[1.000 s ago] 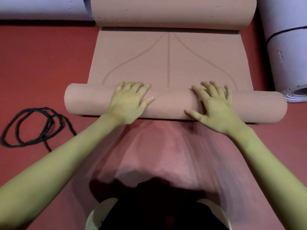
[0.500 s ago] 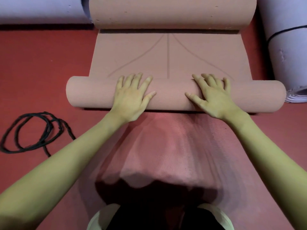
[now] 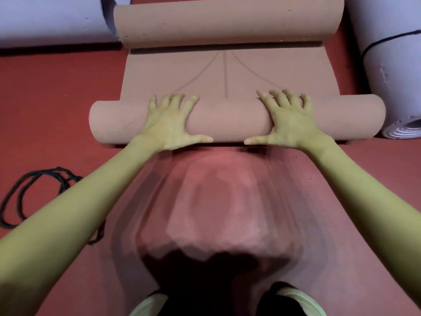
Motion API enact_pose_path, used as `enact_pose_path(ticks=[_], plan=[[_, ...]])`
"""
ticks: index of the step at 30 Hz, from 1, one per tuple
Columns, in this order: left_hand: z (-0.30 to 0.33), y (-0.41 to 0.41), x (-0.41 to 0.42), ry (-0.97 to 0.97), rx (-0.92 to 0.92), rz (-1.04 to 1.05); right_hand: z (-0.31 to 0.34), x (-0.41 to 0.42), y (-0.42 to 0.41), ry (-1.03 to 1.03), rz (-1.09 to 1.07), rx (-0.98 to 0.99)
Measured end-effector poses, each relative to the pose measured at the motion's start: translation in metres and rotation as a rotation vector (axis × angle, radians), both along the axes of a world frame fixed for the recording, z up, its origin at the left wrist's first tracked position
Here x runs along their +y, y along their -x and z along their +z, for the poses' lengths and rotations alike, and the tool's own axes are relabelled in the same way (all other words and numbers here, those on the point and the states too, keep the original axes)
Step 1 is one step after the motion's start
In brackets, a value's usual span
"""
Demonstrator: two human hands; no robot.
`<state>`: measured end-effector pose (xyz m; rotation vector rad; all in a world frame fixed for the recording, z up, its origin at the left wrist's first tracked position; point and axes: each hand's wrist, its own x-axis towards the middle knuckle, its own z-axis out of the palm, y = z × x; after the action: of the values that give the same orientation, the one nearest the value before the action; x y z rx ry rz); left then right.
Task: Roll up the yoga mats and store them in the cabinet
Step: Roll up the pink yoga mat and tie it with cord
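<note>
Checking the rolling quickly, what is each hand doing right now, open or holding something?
Left hand: open, fingers spread, pressing on the rolled part of the mat.
Right hand: open, fingers spread, pressing on the same roll.

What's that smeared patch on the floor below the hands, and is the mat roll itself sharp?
Head view: the patch on the red floor is a blurred, ghosted smear, darkest at the bottom; the mat roll and both the left hand and right hand read fairly sharp; wide-angle bowing curves the edges.

Exercise studio: red padded floor [image 3: 57, 92], tan yoga mat [image 3: 227, 71], rolled lavender mats [image 3: 391, 65] alongside.
</note>
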<state>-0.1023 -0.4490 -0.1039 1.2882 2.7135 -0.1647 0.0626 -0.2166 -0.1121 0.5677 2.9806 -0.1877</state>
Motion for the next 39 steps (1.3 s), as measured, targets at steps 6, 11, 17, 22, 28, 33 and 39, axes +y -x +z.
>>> enact_pose_path(ticks=[6, 11, 17, 22, 28, 33, 39], plan=[[0.003, 0.008, 0.011, -0.007, 0.073, -0.081, -0.003, 0.0, 0.002, -0.117, 0.068, 0.111], [0.006, -0.014, -0.001, -0.025, 0.079, -0.096, -0.004, -0.007, -0.019, -0.125, 0.083, 0.175], [0.001, -0.067, -0.039, -0.107, 0.052, -0.107, -0.001, -0.038, -0.072, -0.106, 0.085, 0.198], [-0.004, -0.091, -0.059, -0.115, 0.019, -0.116, 0.001, -0.054, -0.097, -0.086, 0.057, 0.102], [-0.009, -0.108, -0.055, -0.172, 0.078, -0.027, 0.023, -0.033, -0.06, 0.08, 0.01, -0.172], [-0.01, -0.08, -0.038, -0.111, 0.092, -0.016, 0.026, -0.027, -0.053, 0.134, 0.014, -0.083], [-0.003, -0.048, -0.017, -0.069, 0.056, -0.007, -0.006, -0.042, -0.065, -0.034, -0.005, 0.232]])
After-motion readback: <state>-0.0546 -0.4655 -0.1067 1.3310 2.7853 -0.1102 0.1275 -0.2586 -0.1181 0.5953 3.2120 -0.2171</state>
